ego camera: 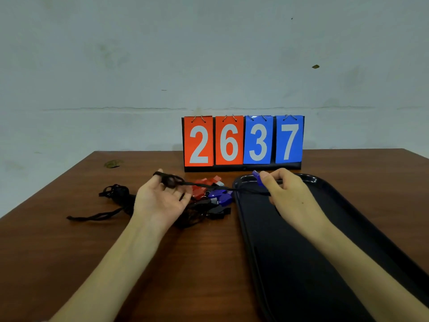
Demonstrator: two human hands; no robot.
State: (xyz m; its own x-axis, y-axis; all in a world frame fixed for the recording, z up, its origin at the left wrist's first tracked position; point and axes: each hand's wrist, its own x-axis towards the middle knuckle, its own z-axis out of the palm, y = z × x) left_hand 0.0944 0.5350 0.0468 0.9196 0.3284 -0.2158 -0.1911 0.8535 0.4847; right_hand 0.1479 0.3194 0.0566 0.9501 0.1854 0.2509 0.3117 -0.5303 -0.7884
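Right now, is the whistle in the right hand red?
No, the whistle pinched by the right hand is blue; the red whistles lie on the table.

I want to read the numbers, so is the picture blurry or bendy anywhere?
Head view: the scoreboard digits 2637 read sharp; the black cord stretched from the left hand to the right hand, which pinches a blue whistle, looks slightly smeared; the wide lens bows the black tray edge, and a faint shine sits on its far rim.
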